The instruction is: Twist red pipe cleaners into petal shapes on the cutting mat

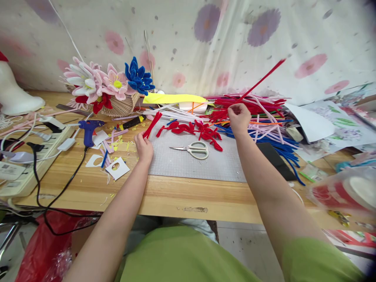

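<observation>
My left hand (143, 148) is closed around a small bunch of short red pipe cleaners (153, 124), over the left edge of the grey cutting mat (170, 166). A long red pipe cleaner (264, 78) slants up to the right from the pinched fingers of my right hand (239, 116). That hand is in front of a heap of long pipe cleaners (264, 105) in red, pink, white and blue. Between my hands, several bent red pipe-cleaner pieces (188, 127) lie on the mat. Below them rest scissors (198, 150) with pale handles, blades pointing left.
To the left are a blue glue gun (88, 131), a power strip (38, 168) with cables, and paper scraps (117, 168). Fluffy flowers (113, 82) stand behind in a woven holder. A wrapped cup (352, 194) and printed sheets (343, 121) are at the right.
</observation>
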`<control>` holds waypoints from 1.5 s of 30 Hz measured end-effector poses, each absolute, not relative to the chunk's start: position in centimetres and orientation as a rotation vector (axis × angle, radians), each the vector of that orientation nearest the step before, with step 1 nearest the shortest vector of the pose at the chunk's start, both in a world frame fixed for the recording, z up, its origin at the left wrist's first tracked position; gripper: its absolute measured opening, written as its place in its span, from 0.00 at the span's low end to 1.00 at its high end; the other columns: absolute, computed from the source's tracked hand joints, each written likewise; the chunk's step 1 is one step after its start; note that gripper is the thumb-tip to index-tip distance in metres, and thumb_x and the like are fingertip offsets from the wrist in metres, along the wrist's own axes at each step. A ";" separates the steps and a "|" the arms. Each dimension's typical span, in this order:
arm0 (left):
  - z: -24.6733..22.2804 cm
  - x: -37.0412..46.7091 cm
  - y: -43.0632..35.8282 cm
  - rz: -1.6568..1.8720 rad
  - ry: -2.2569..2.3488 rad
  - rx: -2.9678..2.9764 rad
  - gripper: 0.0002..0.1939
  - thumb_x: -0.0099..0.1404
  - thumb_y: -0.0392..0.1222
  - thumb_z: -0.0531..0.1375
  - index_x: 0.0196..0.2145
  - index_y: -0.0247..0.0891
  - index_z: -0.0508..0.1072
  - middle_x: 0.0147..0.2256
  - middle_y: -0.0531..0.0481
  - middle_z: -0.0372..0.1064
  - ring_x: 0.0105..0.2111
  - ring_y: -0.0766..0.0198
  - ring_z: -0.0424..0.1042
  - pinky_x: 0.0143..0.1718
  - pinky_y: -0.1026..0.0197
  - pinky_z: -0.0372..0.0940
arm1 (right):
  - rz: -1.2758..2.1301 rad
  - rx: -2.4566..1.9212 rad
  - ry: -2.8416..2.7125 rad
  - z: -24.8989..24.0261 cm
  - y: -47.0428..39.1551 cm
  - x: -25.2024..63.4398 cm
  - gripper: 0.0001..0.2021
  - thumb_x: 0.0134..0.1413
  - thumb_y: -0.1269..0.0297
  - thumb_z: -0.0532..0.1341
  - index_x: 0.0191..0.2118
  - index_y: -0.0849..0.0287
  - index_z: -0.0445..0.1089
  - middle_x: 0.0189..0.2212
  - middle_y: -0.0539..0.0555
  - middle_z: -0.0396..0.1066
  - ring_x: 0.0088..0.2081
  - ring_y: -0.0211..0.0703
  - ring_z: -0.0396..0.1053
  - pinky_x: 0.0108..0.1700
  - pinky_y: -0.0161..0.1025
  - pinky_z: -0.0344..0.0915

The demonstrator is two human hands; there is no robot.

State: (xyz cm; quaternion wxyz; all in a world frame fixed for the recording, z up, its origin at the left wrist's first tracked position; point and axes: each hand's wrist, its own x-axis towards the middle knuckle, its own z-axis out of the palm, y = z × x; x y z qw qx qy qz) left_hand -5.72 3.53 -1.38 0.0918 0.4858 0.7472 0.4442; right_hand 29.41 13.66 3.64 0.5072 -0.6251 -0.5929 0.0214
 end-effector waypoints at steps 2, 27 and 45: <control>-1.5 -5.7 3.5 1.319 2.223 1.450 0.17 0.61 0.28 0.46 0.46 0.38 0.64 0.48 0.40 0.63 0.52 0.59 0.63 0.56 0.55 0.57 | 0.069 -1.503 -1.406 3.6 15.8 31.0 0.19 0.56 0.55 0.52 0.44 0.63 0.69 0.34 0.60 0.70 0.35 0.46 0.70 0.40 0.52 0.69; -1.8 -6.2 2.8 1.078 1.985 1.855 0.16 0.64 0.35 0.47 0.44 0.37 0.71 0.44 0.42 0.68 0.48 0.58 0.65 0.53 0.55 0.59 | 0.082 -1.915 -1.965 1.7 7.7 23.4 0.15 0.51 0.69 0.55 0.44 0.64 0.71 0.44 0.64 0.71 0.48 0.55 0.65 0.51 0.48 0.59; -1.7 -6.6 2.9 0.917 2.217 1.886 0.17 0.63 0.34 0.49 0.44 0.38 0.74 0.43 0.39 0.67 0.48 0.51 0.64 0.50 0.51 0.57 | 0.140 -1.605 -2.124 -2.5 2.7 18.9 0.34 0.43 0.49 0.64 0.56 0.60 0.63 0.59 0.66 0.52 0.59 0.60 0.54 0.59 0.55 0.54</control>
